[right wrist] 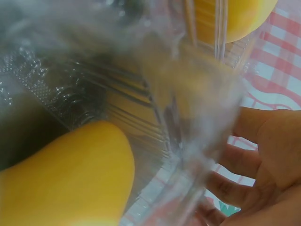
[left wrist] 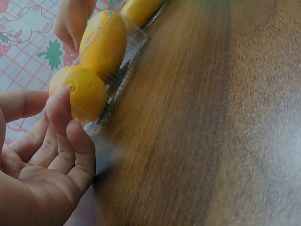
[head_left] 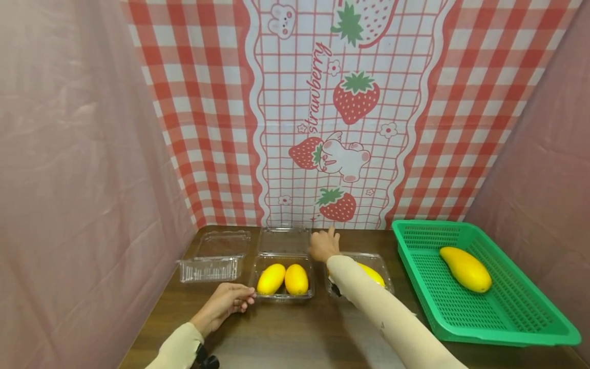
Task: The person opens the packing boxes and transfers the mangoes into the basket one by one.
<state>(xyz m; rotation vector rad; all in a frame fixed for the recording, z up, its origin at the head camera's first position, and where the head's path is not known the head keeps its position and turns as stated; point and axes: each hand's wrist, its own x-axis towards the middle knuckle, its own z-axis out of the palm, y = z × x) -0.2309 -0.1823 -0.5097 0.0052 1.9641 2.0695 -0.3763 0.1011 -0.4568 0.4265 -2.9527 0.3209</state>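
Note:
Two yellow mangoes (head_left: pixel 296 280) lie side by side in a clear plastic clamshell box (head_left: pixel 286 296), whose lid (head_left: pixel 285 241) is folded open toward the back. At the front left corner of this box, my left hand (head_left: pixel 224 303) pinches the edge with its thumb and fingertips. My right hand (head_left: pixel 324 245) reaches to the right side of the open lid. In the right wrist view, its fingers (right wrist: pixel 235 188) are loosely extended beside blurred clear plastic; whether they touch it is hard to tell. A second clear box (head_left: pixel 387 277) with yellow fruit is partly hidden under my right forearm.
An empty clear clamshell box (head_left: pixel 209 270) stands open at the left. On the right is a green plastic basket (head_left: pixel 426 302) holding one yellow mango (head_left: pixel 465 270). A checked strawberry-print cloth (head_left: pixel 295 113) hangs behind the wooden table (head_left: pixel 286 333).

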